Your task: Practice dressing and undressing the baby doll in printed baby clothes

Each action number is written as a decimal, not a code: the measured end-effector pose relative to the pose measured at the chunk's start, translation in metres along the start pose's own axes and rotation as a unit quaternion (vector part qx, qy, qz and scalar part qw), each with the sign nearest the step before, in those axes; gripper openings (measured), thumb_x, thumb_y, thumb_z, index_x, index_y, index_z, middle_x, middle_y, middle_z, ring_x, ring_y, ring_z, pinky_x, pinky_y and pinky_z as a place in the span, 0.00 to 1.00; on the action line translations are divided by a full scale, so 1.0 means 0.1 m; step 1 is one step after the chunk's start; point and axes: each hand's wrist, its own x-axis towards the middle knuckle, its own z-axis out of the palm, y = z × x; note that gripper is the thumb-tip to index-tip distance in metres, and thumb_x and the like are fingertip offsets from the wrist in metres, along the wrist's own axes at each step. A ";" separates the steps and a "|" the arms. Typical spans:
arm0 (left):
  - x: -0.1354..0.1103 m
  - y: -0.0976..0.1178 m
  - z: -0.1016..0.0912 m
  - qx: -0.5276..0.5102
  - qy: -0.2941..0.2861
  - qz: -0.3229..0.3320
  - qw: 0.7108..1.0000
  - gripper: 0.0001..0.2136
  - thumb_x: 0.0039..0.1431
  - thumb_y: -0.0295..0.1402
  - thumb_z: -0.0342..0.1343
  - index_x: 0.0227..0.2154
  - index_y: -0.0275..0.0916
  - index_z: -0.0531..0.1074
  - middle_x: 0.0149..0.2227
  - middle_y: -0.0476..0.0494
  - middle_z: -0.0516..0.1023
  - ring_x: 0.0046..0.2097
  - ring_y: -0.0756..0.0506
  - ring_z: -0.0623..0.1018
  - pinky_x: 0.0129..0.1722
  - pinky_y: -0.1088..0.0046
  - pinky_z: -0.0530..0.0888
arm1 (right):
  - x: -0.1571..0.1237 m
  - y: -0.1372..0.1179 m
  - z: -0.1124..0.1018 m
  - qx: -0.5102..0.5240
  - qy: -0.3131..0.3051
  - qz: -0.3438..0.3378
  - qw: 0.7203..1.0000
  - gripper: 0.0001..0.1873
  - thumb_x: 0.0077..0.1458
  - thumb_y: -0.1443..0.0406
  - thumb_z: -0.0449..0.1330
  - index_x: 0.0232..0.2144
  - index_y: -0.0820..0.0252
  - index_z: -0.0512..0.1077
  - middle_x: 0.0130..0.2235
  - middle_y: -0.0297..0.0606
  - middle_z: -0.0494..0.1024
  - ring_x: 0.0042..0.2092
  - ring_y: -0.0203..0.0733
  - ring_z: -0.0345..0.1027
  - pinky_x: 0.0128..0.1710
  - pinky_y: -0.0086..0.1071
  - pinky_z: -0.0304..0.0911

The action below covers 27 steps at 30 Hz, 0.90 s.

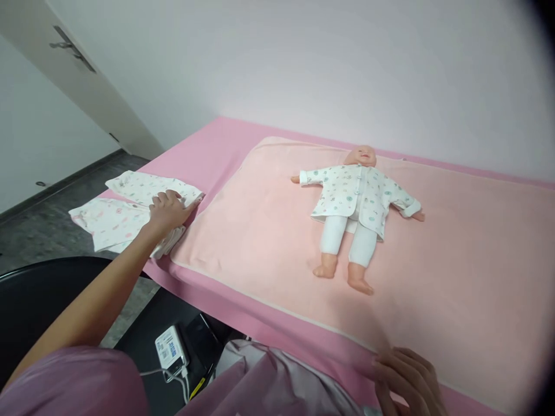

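Bench (pixel 191 151): pink-covered, pale wall behind, peach blanket (pixel 260 231) spread from centre to the right of the frame.
Patterned clothes (pixel 117 224): far left of the frame, layered loosely, and here's the left hand (pixel 168 209) on top, fingers curled, thumb out; can't tell whether cloth is pinched.
Handling: taking every layer together would likely stop slipping.
Doll (pixel 358 193): right of centre, on its back, jacket on.
Right hand (pixel 410 378): bottom right, fingers half bent, grip hidden.

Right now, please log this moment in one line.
left hand: on patterned clothes | right hand: near edge of blanket | doll: dressed, lying on blanket
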 end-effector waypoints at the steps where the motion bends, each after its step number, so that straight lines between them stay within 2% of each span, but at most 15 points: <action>1: -0.04 -0.02 0.02 0.011 0.004 0.007 1.000 0.36 0.69 0.60 0.41 0.57 0.28 0.63 0.59 0.23 0.72 0.58 0.33 0.71 0.53 0.58 0.68 | 0.02 -0.09 0.07 0.016 0.003 0.018 1.000 0.22 0.54 0.74 0.65 0.48 0.47 0.78 0.36 0.36 0.85 0.36 0.50 0.80 0.38 0.52 0.77; 5: -0.03 0.03 -0.05 0.049 0.003 0.071 0.996 0.23 0.73 0.44 0.42 0.55 0.26 0.65 0.57 0.27 0.76 0.55 0.36 0.73 0.54 0.59 0.65 | 0.05 -0.31 0.27 0.068 -0.011 0.039 0.997 0.27 0.55 0.77 0.63 0.52 0.46 0.74 0.38 0.37 0.82 0.37 0.50 0.79 0.39 0.53 0.76; 8: 0.04 0.14 -0.36 0.044 0.011 0.069 0.997 0.22 0.71 0.39 0.41 0.55 0.22 0.64 0.53 0.26 0.78 0.49 0.38 0.76 0.52 0.59 0.66 | 0.01 -0.46 0.37 0.093 -0.002 0.063 0.994 0.27 0.58 0.76 0.61 0.54 0.44 0.71 0.39 0.38 0.81 0.39 0.50 0.77 0.40 0.52 0.75; 10: -0.14 0.28 -0.67 0.013 0.069 0.041 0.997 0.23 0.70 0.39 0.41 0.56 0.22 0.63 0.52 0.25 0.78 0.47 0.37 0.77 0.49 0.59 0.67 | 0.01 -0.58 0.41 0.117 0.001 0.120 0.986 0.23 0.61 0.73 0.61 0.54 0.44 0.70 0.40 0.39 0.80 0.42 0.51 0.77 0.42 0.52 0.75; 12: -0.66 0.49 -0.99 -0.074 0.159 0.053 0.983 0.21 0.68 0.41 0.43 0.53 0.30 0.67 0.45 0.32 0.79 0.44 0.36 0.77 0.47 0.57 0.69 | 0.07 -0.67 0.43 0.167 -0.017 0.213 0.962 0.17 0.67 0.66 0.59 0.55 0.46 0.69 0.46 0.43 0.80 0.47 0.52 0.77 0.47 0.52 0.75; 13: -1.05 0.61 -1.13 -0.127 0.170 0.122 0.970 0.19 0.68 0.45 0.43 0.48 0.36 0.71 0.39 0.36 0.79 0.40 0.36 0.77 0.45 0.55 0.69 | 0.12 -0.70 0.43 0.208 -0.030 0.261 0.942 0.16 0.69 0.61 0.58 0.58 0.46 0.69 0.50 0.45 0.79 0.50 0.52 0.77 0.49 0.52 0.75; 15: -1.97 0.86 -1.34 -0.239 0.102 0.337 0.905 0.18 0.66 0.54 0.45 0.41 0.49 0.73 0.33 0.40 0.77 0.37 0.35 0.75 0.43 0.50 0.71 | 0.25 -0.72 0.42 0.315 -0.053 0.336 0.886 0.23 0.71 0.50 0.54 0.62 0.48 0.68 0.59 0.48 0.77 0.56 0.54 0.75 0.53 0.52 0.75; 17: -2.82 1.07 -1.42 -0.313 -0.040 0.543 0.778 0.20 0.64 0.58 0.52 0.48 0.53 0.74 0.41 0.42 0.80 0.42 0.37 0.77 0.47 0.50 0.72 | 0.40 -0.71 0.39 0.412 -0.062 0.400 0.816 0.32 0.69 0.42 0.51 0.64 0.50 0.68 0.62 0.48 0.76 0.58 0.56 0.75 0.53 0.52 0.76; 18: -3.14 1.16 -1.42 -0.338 -0.089 0.602 0.718 0.25 0.63 0.58 0.55 0.54 0.49 0.73 0.45 0.42 0.81 0.46 0.37 0.78 0.50 0.51 0.71 | 0.46 -0.70 0.38 0.448 -0.061 0.434 0.779 0.34 0.68 0.40 0.52 0.64 0.52 0.69 0.61 0.48 0.77 0.57 0.57 0.76 0.51 0.51 0.76; 19: -3.37 1.23 -1.41 -0.366 -0.108 0.623 0.683 0.27 0.62 0.58 0.57 0.56 0.46 0.72 0.47 0.42 0.81 0.47 0.37 0.78 0.52 0.52 0.71 | 0.51 -0.70 0.37 0.469 -0.053 0.469 0.746 0.35 0.66 0.39 0.55 0.63 0.54 0.70 0.59 0.48 0.79 0.55 0.58 0.77 0.50 0.50 0.77; 21: -3.55 1.33 -1.35 -0.419 -0.115 0.599 0.673 0.25 0.67 0.54 0.56 0.57 0.41 0.71 0.49 0.40 0.80 0.50 0.38 0.77 0.55 0.54 0.69 | 0.53 -0.75 0.34 0.468 -0.012 0.524 0.711 0.36 0.61 0.42 0.64 0.61 0.57 0.73 0.56 0.48 0.82 0.52 0.59 0.80 0.49 0.48 0.77; 22: -3.53 1.37 -1.30 -0.447 -0.107 0.560 0.689 0.22 0.69 0.51 0.54 0.57 0.41 0.72 0.51 0.40 0.79 0.52 0.39 0.76 0.56 0.55 0.68 | 0.50 -0.80 0.33 0.446 0.012 0.535 0.717 0.36 0.58 0.44 0.68 0.60 0.58 0.73 0.55 0.48 0.82 0.52 0.59 0.80 0.49 0.48 0.76; 24: -3.41 1.43 -1.20 -0.504 -0.106 0.459 0.724 0.19 0.72 0.47 0.52 0.56 0.41 0.72 0.55 0.39 0.77 0.53 0.40 0.74 0.56 0.57 0.68 | 0.36 -0.97 0.33 0.369 0.051 0.515 0.772 0.33 0.58 0.48 0.69 0.58 0.59 0.75 0.56 0.49 0.82 0.55 0.59 0.78 0.53 0.47 0.75; 25: -3.35 1.45 -1.14 -0.532 -0.127 0.414 0.728 0.19 0.73 0.47 0.52 0.56 0.41 0.71 0.56 0.39 0.76 0.53 0.41 0.74 0.56 0.59 0.69 | 0.27 -1.07 0.33 0.326 0.051 0.484 0.810 0.29 0.60 0.50 0.68 0.58 0.59 0.75 0.56 0.49 0.82 0.57 0.59 0.77 0.55 0.46 0.74; 27: -3.29 1.48 -1.04 -0.580 -0.223 0.361 0.696 0.20 0.72 0.49 0.51 0.56 0.40 0.71 0.56 0.39 0.76 0.52 0.42 0.75 0.53 0.62 0.72 | 0.07 -1.27 0.35 0.258 0.009 0.387 0.885 0.23 0.64 0.56 0.64 0.58 0.58 0.76 0.54 0.49 0.82 0.56 0.59 0.77 0.56 0.47 0.73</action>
